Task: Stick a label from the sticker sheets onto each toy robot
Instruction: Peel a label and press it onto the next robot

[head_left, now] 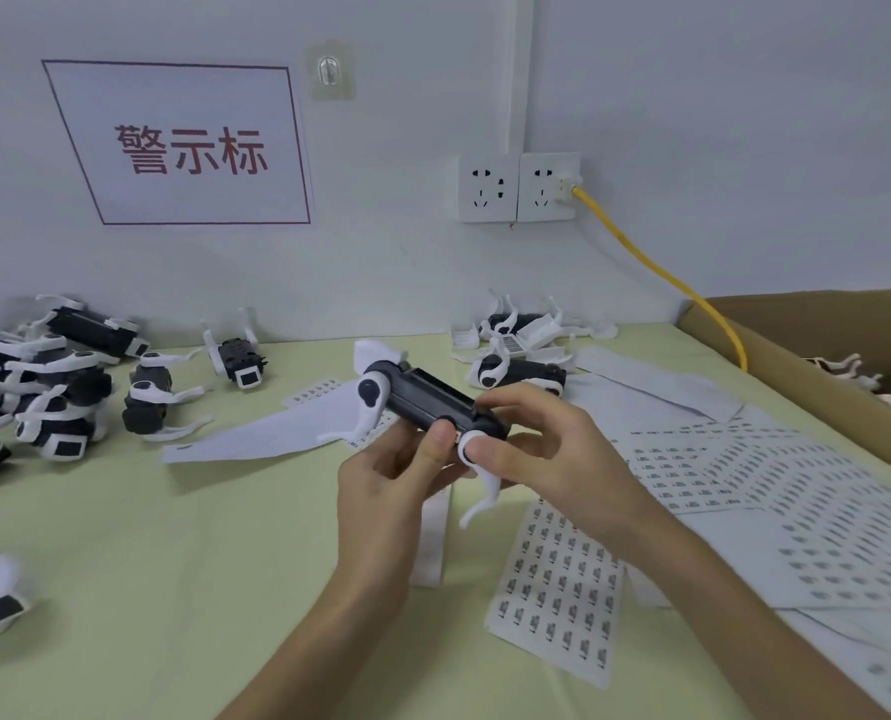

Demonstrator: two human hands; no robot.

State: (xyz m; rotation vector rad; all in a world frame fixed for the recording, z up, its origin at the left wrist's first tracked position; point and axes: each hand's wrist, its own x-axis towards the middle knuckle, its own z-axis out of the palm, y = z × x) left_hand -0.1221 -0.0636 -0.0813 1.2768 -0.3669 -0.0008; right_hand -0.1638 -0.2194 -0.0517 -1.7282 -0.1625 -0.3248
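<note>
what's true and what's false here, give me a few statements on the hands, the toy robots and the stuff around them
1. The left hand and the right hand both grip one black-and-white toy robot above the table. True.
2. The yellow cable hangs unplugged. False: its plug sits in the right-hand wall socket.
3. Sticker sheets lie on the table, right of the hands. True.
4. The cardboard box stands at the table's left edge. False: it is at the right edge.
5. A pile of toy robots lies at the left of the table. True.
</note>
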